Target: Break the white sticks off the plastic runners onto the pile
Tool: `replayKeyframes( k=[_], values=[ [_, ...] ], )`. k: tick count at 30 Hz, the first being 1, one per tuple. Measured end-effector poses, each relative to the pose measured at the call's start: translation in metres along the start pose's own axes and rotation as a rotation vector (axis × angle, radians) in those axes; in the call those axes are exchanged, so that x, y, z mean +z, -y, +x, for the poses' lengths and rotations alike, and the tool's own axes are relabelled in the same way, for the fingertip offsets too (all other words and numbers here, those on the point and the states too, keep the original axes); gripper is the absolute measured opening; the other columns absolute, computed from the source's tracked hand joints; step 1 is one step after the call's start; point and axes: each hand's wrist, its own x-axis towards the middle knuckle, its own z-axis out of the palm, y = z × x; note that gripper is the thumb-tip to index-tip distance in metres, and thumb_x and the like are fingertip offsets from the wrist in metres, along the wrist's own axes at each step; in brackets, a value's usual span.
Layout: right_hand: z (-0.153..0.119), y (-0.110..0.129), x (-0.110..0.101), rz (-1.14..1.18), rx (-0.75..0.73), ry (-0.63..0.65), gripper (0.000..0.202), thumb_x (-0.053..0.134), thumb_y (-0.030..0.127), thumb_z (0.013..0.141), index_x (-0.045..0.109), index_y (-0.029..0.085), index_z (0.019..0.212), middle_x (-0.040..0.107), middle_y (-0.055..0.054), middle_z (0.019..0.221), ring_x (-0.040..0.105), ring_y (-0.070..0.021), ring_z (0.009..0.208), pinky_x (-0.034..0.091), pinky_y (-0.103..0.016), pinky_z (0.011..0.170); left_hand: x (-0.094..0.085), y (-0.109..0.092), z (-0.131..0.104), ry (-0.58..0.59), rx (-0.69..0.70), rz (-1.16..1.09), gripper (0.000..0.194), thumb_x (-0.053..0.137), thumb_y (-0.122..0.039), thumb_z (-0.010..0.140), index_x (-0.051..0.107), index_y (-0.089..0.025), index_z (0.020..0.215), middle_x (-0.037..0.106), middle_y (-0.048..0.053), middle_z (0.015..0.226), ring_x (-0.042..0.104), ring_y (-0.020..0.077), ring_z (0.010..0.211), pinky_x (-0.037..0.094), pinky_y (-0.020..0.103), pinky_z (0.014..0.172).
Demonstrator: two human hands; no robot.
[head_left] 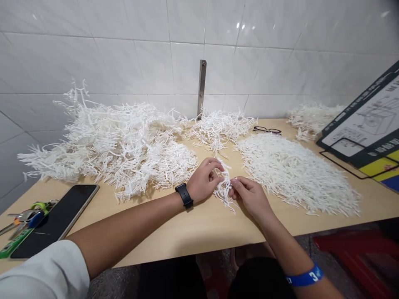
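Note:
My left hand [204, 179], with a black watch on its wrist, has its fingers curled round a white branched plastic strand [225, 189]. Close by on the right, my right hand [251, 197] pinches the strand's other side between thumb and fingertips. Thin white twigs of it dangle just above the tabletop. Left of my hands rises a large tangled heap of white branched strands [124, 141]. To the right spreads a flat pile of short loose white pieces [296, 170]. A smaller heap of strands [222, 126] lies beyond my hands.
A phone [59, 220] and keys [28, 218] lie at the table's left. Eyeglasses [266, 130] rest behind the flat pile. A printed board [368, 128] on a black wire stand leans at the right, near another white pile [314, 118]. A red stool [358, 249] stands below.

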Motion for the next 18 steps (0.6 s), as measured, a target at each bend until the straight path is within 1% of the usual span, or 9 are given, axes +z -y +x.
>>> replayKeyframes(
  k=[2,4,6,7,8,10,13,16,18],
  values=[
    [-0.0006,0.0016,0.0002,-0.043,-0.005,-0.009,0.046,0.055,0.054,0.088,0.058,0.017,0.06,0.055,-0.001,0.056,0.046,-0.0117,0.052,0.037,-0.026,0.055,-0.0009,-0.0012,-0.001,-0.01,0.041,0.082,0.015,0.061,-0.022,0.083,0.061,-0.018,0.098,0.05,0.009,0.126,0.056,0.0071,0.068,0.05,0.027,0.068],
    [-0.0009,0.0017,0.0002,-0.058,0.002,-0.004,0.047,0.053,0.055,0.088,0.056,0.018,0.059,0.05,0.001,0.053,0.043,-0.0109,0.049,0.034,-0.025,0.051,-0.0023,-0.0027,-0.0019,0.024,0.138,0.155,0.021,0.058,-0.022,0.085,0.061,-0.02,0.106,0.049,0.01,0.133,0.061,0.0159,0.093,0.051,0.031,0.081],
    [-0.0009,0.0008,0.0,-0.054,0.011,-0.001,0.047,0.053,0.056,0.088,0.056,0.018,0.06,0.047,0.002,0.051,0.039,-0.0105,0.047,0.031,-0.025,0.049,-0.0037,-0.0043,-0.0025,0.125,0.246,0.185,0.028,0.052,-0.022,0.089,0.06,-0.021,0.115,0.054,0.01,0.133,0.056,0.0208,0.111,0.047,0.035,0.092],
    [-0.0008,0.0001,-0.0002,-0.056,0.011,0.0,0.047,0.053,0.056,0.087,0.056,0.018,0.06,0.045,0.003,0.051,0.039,-0.0106,0.047,0.03,-0.025,0.048,-0.0043,-0.0051,-0.0026,0.179,0.272,0.19,0.03,0.049,-0.022,0.09,0.059,-0.021,0.118,0.058,0.009,0.129,0.055,0.0213,0.113,0.046,0.036,0.095],
    [-0.0007,-0.0005,-0.0005,-0.061,0.005,-0.004,0.047,0.053,0.056,0.087,0.056,0.018,0.061,0.045,0.003,0.052,0.039,-0.0109,0.048,0.03,-0.025,0.049,-0.0049,-0.0059,-0.0026,0.222,0.274,0.197,0.031,0.048,-0.023,0.091,0.059,-0.021,0.12,0.062,0.009,0.123,0.056,0.0214,0.111,0.045,0.037,0.096],
    [-0.0007,-0.0012,-0.001,-0.077,-0.008,-0.021,0.046,0.054,0.056,0.086,0.056,0.017,0.061,0.045,0.002,0.053,0.04,-0.0117,0.051,0.031,-0.025,0.051,-0.0059,-0.0076,-0.0021,0.265,0.239,0.217,0.029,0.049,-0.028,0.092,0.06,-0.02,0.116,0.067,0.008,0.111,0.057,0.0211,0.103,0.045,0.037,0.093],
    [-0.0013,-0.0003,-0.0013,-0.122,-0.012,-0.043,0.048,0.053,0.055,0.087,0.051,0.018,0.057,0.044,0.002,0.053,0.04,-0.012,0.053,0.031,-0.026,0.052,-0.0069,-0.0097,-0.001,0.291,0.203,0.238,0.023,0.051,-0.034,0.091,0.063,-0.018,0.101,0.067,0.006,0.096,0.057,0.0199,0.092,0.044,0.035,0.086],
    [-0.002,0.0014,-0.0009,-0.155,-0.018,-0.055,0.049,0.052,0.051,0.088,0.045,0.019,0.053,0.041,0.003,0.051,0.038,-0.0114,0.051,0.03,-0.026,0.052,-0.0068,-0.0098,-0.0002,0.317,0.188,0.229,0.017,0.051,-0.031,0.089,0.061,-0.017,0.091,0.064,0.005,0.088,0.056,0.0178,0.086,0.043,0.031,0.082],
    [-0.002,0.0019,-0.0006,-0.137,-0.037,-0.051,0.042,0.054,0.046,0.088,0.049,0.019,0.057,0.044,0.003,0.054,0.039,-0.0116,0.053,0.031,-0.026,0.053,-0.0066,-0.0091,0.0,0.336,0.183,0.216,0.013,0.05,-0.025,0.087,0.06,-0.017,0.09,0.063,0.004,0.088,0.055,0.0168,0.085,0.042,0.03,0.081]
  ],
)
